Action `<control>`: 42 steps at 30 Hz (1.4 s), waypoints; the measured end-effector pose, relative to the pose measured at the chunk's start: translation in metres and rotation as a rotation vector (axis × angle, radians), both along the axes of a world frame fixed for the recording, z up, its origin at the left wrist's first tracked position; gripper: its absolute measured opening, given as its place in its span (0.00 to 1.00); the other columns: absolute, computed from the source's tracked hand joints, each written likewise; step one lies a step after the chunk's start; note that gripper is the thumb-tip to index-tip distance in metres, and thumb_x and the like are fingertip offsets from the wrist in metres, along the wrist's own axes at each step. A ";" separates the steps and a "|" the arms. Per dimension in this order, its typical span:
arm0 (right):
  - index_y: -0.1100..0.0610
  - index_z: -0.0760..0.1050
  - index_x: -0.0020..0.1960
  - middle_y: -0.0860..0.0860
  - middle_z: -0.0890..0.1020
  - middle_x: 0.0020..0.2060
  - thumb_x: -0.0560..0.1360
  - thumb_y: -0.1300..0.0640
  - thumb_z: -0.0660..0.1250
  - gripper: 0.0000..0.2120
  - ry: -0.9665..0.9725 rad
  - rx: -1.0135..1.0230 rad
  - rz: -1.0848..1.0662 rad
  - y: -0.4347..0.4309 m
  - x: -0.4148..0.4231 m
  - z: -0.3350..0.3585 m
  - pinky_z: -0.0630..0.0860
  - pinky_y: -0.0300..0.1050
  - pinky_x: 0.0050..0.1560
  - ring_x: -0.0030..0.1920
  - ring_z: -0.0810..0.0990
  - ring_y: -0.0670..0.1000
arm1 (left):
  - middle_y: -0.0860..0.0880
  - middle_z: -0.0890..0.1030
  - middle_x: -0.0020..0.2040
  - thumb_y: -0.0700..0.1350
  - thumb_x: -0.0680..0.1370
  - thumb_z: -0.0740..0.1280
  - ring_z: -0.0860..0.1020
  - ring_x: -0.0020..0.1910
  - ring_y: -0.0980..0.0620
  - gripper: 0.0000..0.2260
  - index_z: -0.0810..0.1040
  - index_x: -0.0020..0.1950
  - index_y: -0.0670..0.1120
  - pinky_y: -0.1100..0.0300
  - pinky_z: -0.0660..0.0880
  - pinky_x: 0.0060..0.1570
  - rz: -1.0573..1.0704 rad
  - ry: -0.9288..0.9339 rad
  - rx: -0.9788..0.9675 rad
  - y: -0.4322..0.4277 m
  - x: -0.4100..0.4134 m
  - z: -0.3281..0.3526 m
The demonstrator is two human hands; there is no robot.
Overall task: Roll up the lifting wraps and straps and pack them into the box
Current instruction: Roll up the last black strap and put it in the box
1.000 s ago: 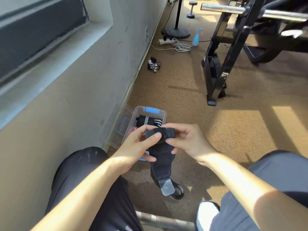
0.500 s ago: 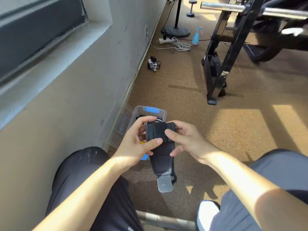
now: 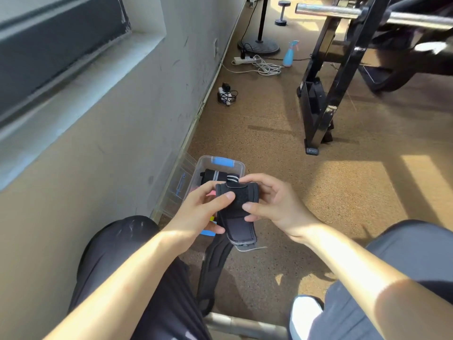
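Note:
I hold a black lifting strap (image 3: 236,200) partly rolled, above the floor in front of my knees. My left hand (image 3: 204,209) pinches its left side with the thumb on top. My right hand (image 3: 274,202) grips its right side. The strap's loose padded end (image 3: 241,233) hangs down below the roll. Behind my hands sits a clear plastic box (image 3: 239,168) with blue latches, holding a rolled black wrap with grey stripes (image 3: 215,175). Another black strap (image 3: 210,273) lies on the floor between my legs.
The box's clear lid (image 3: 177,185) leans against the wall at left. A black rack leg (image 3: 316,119) stands at right with a steel barbell (image 3: 326,11) above. A power strip with white cable (image 3: 259,63), a blue spray bottle (image 3: 289,54) and a fan base (image 3: 259,46) lie farther off.
The roll has grown thicker as my hands turned it. The hanging end has shortened and risen. The second strap on the floor has come into view.

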State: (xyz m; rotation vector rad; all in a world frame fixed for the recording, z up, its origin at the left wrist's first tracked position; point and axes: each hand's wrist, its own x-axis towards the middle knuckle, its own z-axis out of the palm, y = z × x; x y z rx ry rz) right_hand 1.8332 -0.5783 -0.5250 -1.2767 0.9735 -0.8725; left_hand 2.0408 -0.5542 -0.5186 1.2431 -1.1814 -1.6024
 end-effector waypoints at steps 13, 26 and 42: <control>0.56 0.77 0.66 0.57 0.85 0.58 0.73 0.53 0.73 0.22 -0.063 0.202 0.071 -0.003 -0.003 0.012 0.85 0.51 0.42 0.56 0.85 0.59 | 0.48 0.82 0.61 0.36 0.76 0.75 0.83 0.57 0.49 0.23 0.77 0.67 0.54 0.54 0.82 0.45 -0.038 0.032 -0.183 -0.001 0.005 -0.007; 0.54 0.76 0.65 0.54 0.81 0.64 0.73 0.70 0.74 0.23 -0.063 0.058 0.007 0.000 -0.001 0.005 0.84 0.53 0.47 0.62 0.82 0.53 | 0.50 0.85 0.59 0.48 0.79 0.70 0.84 0.57 0.49 0.17 0.75 0.68 0.51 0.56 0.81 0.36 -0.059 -0.015 -0.056 -0.002 0.002 -0.002; 0.57 0.77 0.66 0.57 0.84 0.58 0.72 0.54 0.74 0.23 -0.090 0.156 0.041 -0.004 -0.006 0.011 0.84 0.49 0.44 0.55 0.85 0.56 | 0.52 0.83 0.63 0.48 0.73 0.75 0.81 0.63 0.51 0.24 0.76 0.69 0.56 0.51 0.83 0.51 -0.123 0.001 -0.011 -0.005 0.007 -0.004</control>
